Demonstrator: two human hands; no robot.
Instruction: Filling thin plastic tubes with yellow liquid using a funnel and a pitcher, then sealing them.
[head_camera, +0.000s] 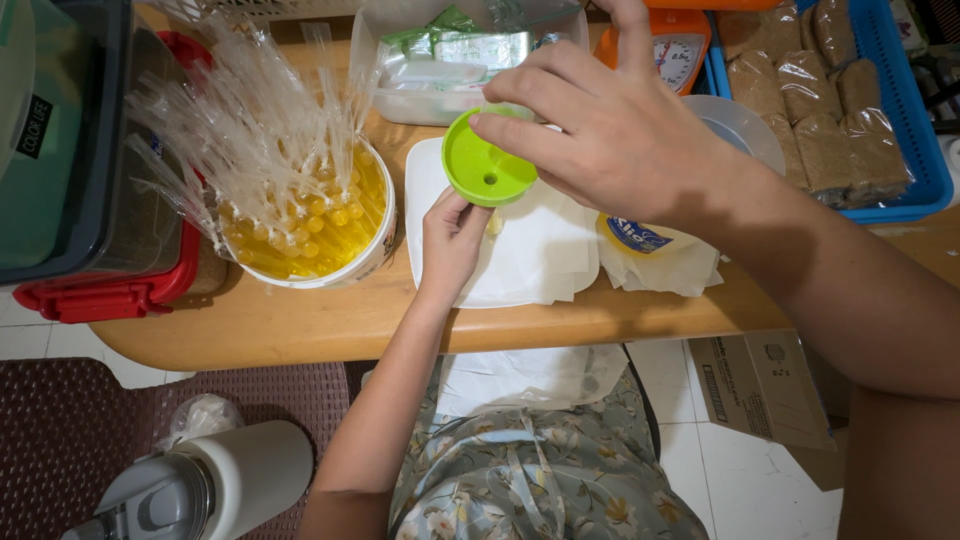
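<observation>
Green funnel (487, 170) pinched in right hand (600, 130); left hand (452, 240) grips a small tube below, near the bucket (375, 255) of filled yellow ones. Looks like filling; next needs steady pouring.

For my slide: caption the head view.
Right hand steadies a green funnel; left hand grips beneath it.
</observation>
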